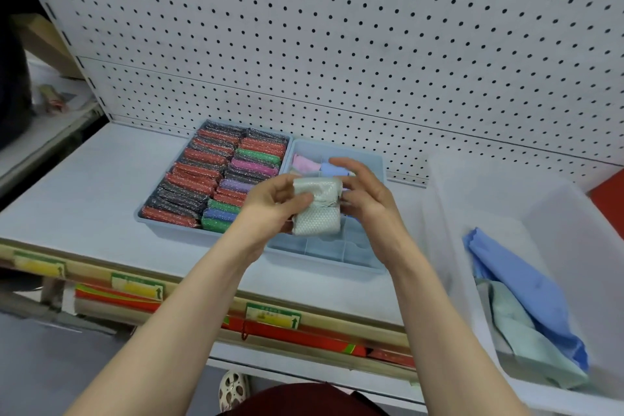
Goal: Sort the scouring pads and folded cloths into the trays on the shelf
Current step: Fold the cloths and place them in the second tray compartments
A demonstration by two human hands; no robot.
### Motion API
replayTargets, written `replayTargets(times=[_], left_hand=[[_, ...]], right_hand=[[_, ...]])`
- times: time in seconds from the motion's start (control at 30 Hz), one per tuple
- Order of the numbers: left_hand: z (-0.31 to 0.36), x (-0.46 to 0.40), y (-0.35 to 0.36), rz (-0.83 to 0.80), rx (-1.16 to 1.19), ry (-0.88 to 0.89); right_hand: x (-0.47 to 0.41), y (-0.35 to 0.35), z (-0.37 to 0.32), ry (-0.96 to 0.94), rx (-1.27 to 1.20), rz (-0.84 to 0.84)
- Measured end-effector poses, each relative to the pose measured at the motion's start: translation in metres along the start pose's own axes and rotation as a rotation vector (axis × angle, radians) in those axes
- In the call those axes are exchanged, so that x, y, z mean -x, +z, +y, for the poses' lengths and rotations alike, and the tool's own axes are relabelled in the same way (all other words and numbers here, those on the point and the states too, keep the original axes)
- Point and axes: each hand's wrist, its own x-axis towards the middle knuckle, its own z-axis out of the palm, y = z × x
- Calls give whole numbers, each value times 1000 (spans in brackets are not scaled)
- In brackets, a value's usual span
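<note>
Cloth (315,206) is what you have between both hands, a pale grey-green folded bundle with a dimpled, waffle-like weave, held in the air just above the divided tray (371,159). Your left hand (270,201) is closed on its left edge, thumb across the front, and your right hand (366,194) pinches the right edge. It looks light and soft, so it will likely sag and unfold if you let one side go. Grip across the folds, not on a loose corner, and keep both edges pressed inward until it sits in a compartment.

Beyond your fingers, a pink cloth (304,162) and a blue cloth (332,168) already fill far compartments; the ones below your grip look empty. Left of your left hand, the scouring pads (209,176) pack their own tray tightly. Off to your right, the white bin (557,199) holds more loose cloths.
</note>
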Motion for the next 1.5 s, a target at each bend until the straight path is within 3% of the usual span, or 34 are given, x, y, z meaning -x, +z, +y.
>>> replayTargets(times=[0.13, 0.27, 0.4, 0.57, 0.63, 0.73, 0.83, 0.97, 1.03, 1.2, 1.37, 1.5], left_hand=[[-8, 1, -7, -4, -29, 54], [-11, 3, -9, 1, -22, 7], [-16, 1, -13, -23, 138, -72], [-27, -4, -17, -11, -41, -1], [-29, -8, -20, -57, -88, 20], [-28, -12, -20, -157, -169, 72], [-32, -21, -25, -99, -399, 196], [-49, -31, -40, -58, -915, 479], [-58, -35, -40, -97, -1072, 560], [-71, -45, -36, -108, -1252, 629], [-78, -50, -33, -91, -1346, 668], [-82, -53, -33, -71, -1364, 718]], right_hand=[[8, 5, 11, 131, 25, -47], [9, 13, 20, 81, -39, 43], [8, 16, 27, 50, 26, 103], [9, 11, 25, 208, -76, 98], [8, 5, 21, 276, -90, 17], [5, -3, 24, 320, 60, -107], [1, -9, 32, 288, 143, 13], [3, -17, 51, 200, 721, 157], [2, -15, 63, 152, 854, 154], [-13, -4, 80, 66, 1092, 146], [-17, -4, 85, 163, 1123, 31], [-24, -1, 77, 127, 1361, -5]])
